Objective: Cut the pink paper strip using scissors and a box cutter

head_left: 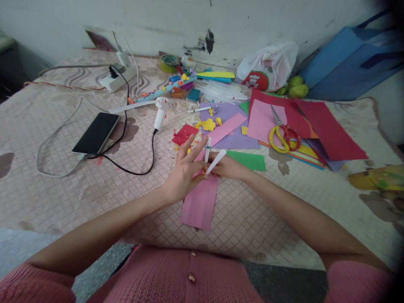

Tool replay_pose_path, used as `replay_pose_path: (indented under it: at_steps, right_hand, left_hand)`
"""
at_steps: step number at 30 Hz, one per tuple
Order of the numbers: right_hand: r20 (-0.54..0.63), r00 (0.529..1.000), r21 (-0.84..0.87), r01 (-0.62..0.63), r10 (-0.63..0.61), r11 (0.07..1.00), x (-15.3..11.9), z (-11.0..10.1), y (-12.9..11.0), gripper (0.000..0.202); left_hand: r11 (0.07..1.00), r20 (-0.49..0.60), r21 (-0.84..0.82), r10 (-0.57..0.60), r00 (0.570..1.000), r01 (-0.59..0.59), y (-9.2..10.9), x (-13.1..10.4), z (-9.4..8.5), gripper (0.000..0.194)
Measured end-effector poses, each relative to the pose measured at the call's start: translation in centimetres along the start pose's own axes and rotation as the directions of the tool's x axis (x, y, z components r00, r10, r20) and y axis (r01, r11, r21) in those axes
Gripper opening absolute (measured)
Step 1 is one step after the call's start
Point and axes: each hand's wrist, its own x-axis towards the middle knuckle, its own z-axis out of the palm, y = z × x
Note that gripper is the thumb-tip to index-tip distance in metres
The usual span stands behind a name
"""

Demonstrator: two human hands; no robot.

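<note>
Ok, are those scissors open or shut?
The scissors look shut: their blades lie together as one narrow point, with the yellow and red handle loops close side by side.

No lettering can be read; the crumpled white translucent plastic bag point(279, 59) carries a rounded red printed emblem point(255, 80) with white markings inside

A dusty-pink knitted top point(158, 275) was worn, its front textured by fine ribbing. Down the middle, two small, shiny, brownish buttons point(191, 277) could be seen. The upper arms were covered by pink sleeves, the left sleeve point(41, 286) and the right sleeve point(353, 280); the forearms point(126, 219), left hand point(184, 172) and right hand point(229, 167) were left bare.
</note>
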Motion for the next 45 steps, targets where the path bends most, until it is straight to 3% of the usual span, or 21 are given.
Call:
replay_pose_path:
  at_steps: [18, 27, 34, 45]
  right_hand:
    - [-0.204, 0.976, -0.063, -0.085, 0.07, 0.994, -2.1, 1.2, 0.5, 0.01]
    - [-0.478, 0.872, 0.082, -0.078, 0.108, 0.994, -4.3, 3.3, 0.8, 0.015]
    - [-0.512, 0.858, 0.032, -0.03, 0.042, 0.999, -5.0, 4.4, 0.5, 0.01]
    - [-0.449, 0.893, 0.004, -0.039, 0.036, 0.999, -5.0, 4.6, 0.9, 0.01]
  left_hand:
    - [0.999, -0.048, -0.027, 0.02, 0.999, -0.022, -0.4, 0.0, -0.3, 0.008]
    - [0.998, -0.071, -0.056, -0.009, 0.997, 0.005, -0.1, -1.1, -0.3, 0.003]
    - [0.996, -0.089, -0.089, -0.017, 0.996, 0.009, -0.3, -1.9, -0.2, 0.002]
    - [0.996, -0.071, -0.09, -0.019, 0.997, 0.013, -0.1, -2.4, -0.1, 0.006]
